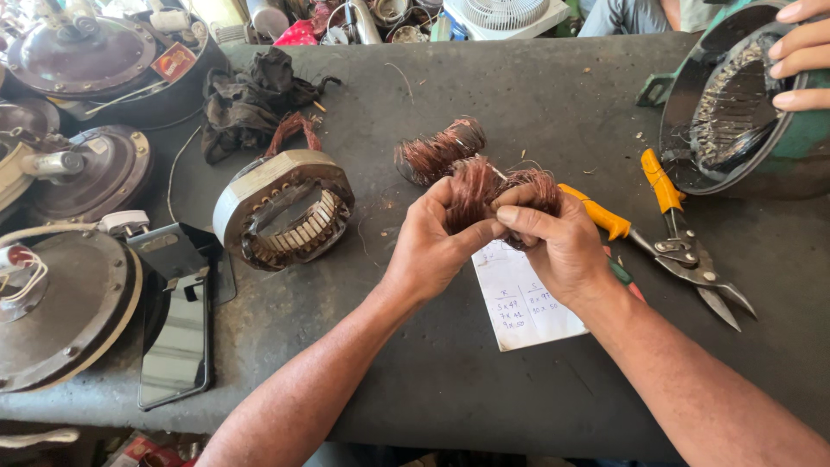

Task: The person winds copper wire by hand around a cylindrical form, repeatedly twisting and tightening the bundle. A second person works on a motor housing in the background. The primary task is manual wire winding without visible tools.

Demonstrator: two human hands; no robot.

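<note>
Both my hands hold a tangled bundle of copper winding wire over the middle of a dark grey workbench. My left hand grips its left side with thumb and fingers. My right hand pinches the right side of the same bundle. A second copper coil lies on the bench just behind the hands. A metal motor stator with some copper wire sticking up from it rests to the left.
Yellow-handled snips lie right of my hands, a white paper note under them. Another person's hand holds a round motor housing at the top right. Fan motor covers, a black phone and a dark rag sit left.
</note>
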